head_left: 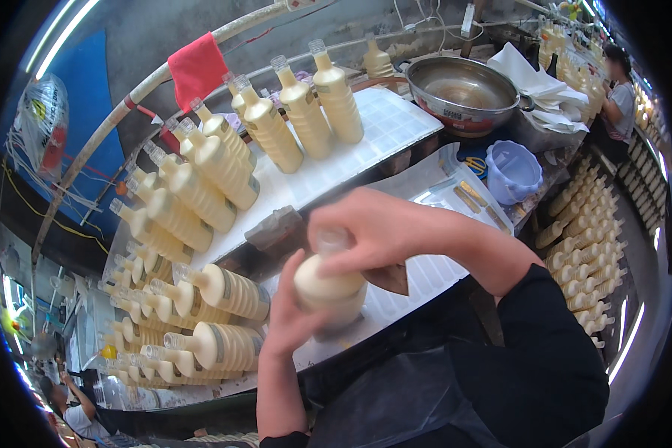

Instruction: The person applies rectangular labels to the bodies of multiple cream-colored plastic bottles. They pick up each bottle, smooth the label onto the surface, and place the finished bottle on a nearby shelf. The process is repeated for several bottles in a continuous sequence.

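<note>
A cream-coloured bottle point(330, 290) with a clear neck is tilted in front of me, above the lower white surface. My left hand point(291, 310) is closed round the bottle's left side. Bent over its neck and shoulder, my right hand point(369, 230) grips from above, slightly blurred. A brown, flat, pointed piece point(390, 278) juts out under the right palm; whether that hand holds it I cannot tell. Several like bottles point(231, 293) stand close by on the left. More bottles point(272, 138) stand on a raised white shelf point(381, 119) beyond my hands.
A grey block point(275, 228) sits at the shelf's front edge. To the right are a steel basin point(463, 89), a lilac bucket point(513, 172), scissors point(476, 166) and white cloths point(537, 82). A red cloth point(198, 69) hangs from a pipe. Two people are farther off.
</note>
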Available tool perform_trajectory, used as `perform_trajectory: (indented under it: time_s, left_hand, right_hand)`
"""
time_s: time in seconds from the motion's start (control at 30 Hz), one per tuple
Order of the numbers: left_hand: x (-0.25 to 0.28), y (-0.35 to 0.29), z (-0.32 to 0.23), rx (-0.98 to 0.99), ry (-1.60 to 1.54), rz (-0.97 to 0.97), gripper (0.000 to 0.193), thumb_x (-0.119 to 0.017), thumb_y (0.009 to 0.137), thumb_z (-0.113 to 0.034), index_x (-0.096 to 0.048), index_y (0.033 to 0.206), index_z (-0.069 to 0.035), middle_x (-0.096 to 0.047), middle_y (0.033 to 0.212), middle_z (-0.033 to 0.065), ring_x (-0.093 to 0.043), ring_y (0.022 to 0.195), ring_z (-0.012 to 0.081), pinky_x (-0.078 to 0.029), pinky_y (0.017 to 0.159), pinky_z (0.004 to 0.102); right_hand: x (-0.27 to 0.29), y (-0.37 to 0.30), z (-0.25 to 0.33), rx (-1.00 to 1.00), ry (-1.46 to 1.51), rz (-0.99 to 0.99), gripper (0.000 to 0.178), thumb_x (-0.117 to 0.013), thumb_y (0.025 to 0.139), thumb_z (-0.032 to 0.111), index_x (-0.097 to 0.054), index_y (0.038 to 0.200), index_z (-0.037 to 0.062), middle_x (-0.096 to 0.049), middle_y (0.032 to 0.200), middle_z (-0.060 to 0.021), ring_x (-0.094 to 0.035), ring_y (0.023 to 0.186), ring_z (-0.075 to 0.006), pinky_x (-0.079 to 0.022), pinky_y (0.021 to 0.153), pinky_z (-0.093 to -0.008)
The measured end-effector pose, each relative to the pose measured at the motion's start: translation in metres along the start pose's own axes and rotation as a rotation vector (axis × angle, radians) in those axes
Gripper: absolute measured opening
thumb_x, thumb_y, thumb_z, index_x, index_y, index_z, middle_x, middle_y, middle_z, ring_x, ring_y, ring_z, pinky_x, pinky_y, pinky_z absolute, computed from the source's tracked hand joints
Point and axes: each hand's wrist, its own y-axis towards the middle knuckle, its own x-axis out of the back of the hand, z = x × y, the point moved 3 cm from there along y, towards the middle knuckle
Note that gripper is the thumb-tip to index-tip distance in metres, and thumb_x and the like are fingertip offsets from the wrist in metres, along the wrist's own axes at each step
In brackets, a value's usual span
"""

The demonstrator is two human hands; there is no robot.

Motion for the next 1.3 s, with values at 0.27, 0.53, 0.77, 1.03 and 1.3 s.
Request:
perform_trajectory:
  time_s: [0.27, 0.53, 0.77, 1.03, 1.3]
  left_hand:
    - [-0.009, 0.011, -0.025, -0.231, 0.287, -0.183, 0.092, -0.081, 0.074, -0.009, -0.037, 0.154, -0.004, -0.062, 0.136, 0.0139, -0.059, 0.124, 0.0266, -0.044, 0.108, 0.0388]
    - [0.010, -0.006, 0.032, 0.044, 0.145, -0.306, 0.041, -0.071, 0.084, -0.003, -0.067, 0.125, -0.002, -0.073, 0.109, 0.0079, -0.065, 0.108, 0.0181, -0.048, 0.100, 0.0336]
    - [0.019, -0.008, 0.058, 0.186, 0.026, -0.377, 0.038, -0.071, 0.089, -0.003, -0.066, 0.126, -0.001, -0.070, 0.113, 0.0088, -0.062, 0.108, 0.0168, -0.049, 0.096, 0.0328]
    - [0.005, 0.026, 0.055, 0.214, -0.019, -0.340, 0.037, -0.071, 0.089, -0.002, -0.065, 0.126, -0.001, -0.069, 0.113, 0.0086, -0.063, 0.106, 0.0170, -0.050, 0.096, 0.0320]
    - [-0.033, 0.065, 0.038, 0.144, 0.019, -0.170, 0.041, -0.069, 0.089, 0.000, -0.062, 0.129, 0.001, -0.068, 0.112, 0.0089, -0.062, 0.107, 0.0175, -0.047, 0.098, 0.0312]
  right_hand:
    - [0.085, -0.038, -0.010, -0.321, -0.208, -0.391, 0.035, -0.074, 0.082, 0.035, -0.072, 0.085, 0.0001, -0.068, 0.075, -0.0138, -0.067, 0.072, -0.0216, -0.052, 0.067, -0.0357]
    - [0.206, -0.005, -0.059, -0.372, -0.746, -0.698, 0.049, -0.070, 0.077, 0.045, -0.073, 0.087, -0.0029, -0.072, 0.084, -0.0220, -0.072, 0.081, -0.0352, -0.055, 0.076, -0.0434]
    - [0.264, 0.074, -0.160, -0.465, -0.874, -0.655, 0.043, -0.068, 0.076, 0.044, -0.076, 0.083, 0.0026, -0.074, 0.088, -0.0195, -0.073, 0.085, -0.0354, -0.057, 0.078, -0.0428]
    - [0.270, 0.141, -0.216, -0.512, -0.788, -0.664, 0.058, -0.070, 0.079, 0.062, -0.076, 0.080, 0.0038, -0.075, 0.085, -0.0160, -0.073, 0.088, -0.0323, -0.056, 0.081, -0.0422]
    - [0.246, -0.009, -0.163, -0.402, -0.606, -0.576, 0.058, -0.070, 0.087, 0.049, -0.071, 0.123, 0.0039, -0.075, 0.103, -0.0122, -0.072, 0.090, -0.0247, -0.056, 0.083, -0.0380]
